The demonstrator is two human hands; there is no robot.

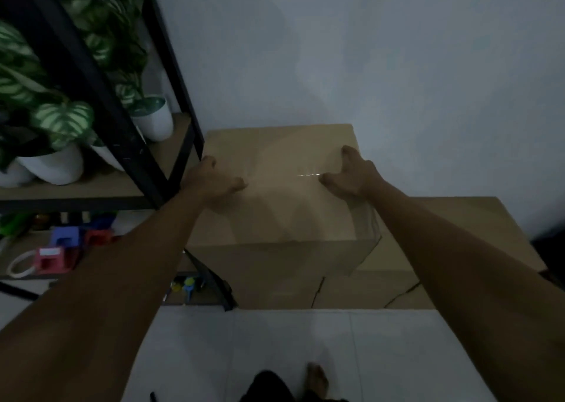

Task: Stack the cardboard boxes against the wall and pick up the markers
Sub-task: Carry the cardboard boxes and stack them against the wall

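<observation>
A brown cardboard box (281,194) sits on top of other cardboard boxes, close to the white wall (367,65). My left hand (211,178) grips its left edge, thumb lying on the lid. My right hand (348,172) grips its right edge the same way. A second, lower box (452,236) lies to the right beneath my right forearm, and another box front (275,291) shows under the top one. A thin dark object (153,397) lies on the floor at the bottom edge; I cannot tell whether it is a marker.
A black metal shelf rack (122,120) stands immediately left of the boxes, holding potted plants in white pots (55,163). Colourful plastic items (61,249) lie on its lower shelf. White floor tiles (305,340) stretch before the boxes, with my bare foot (318,377) on them.
</observation>
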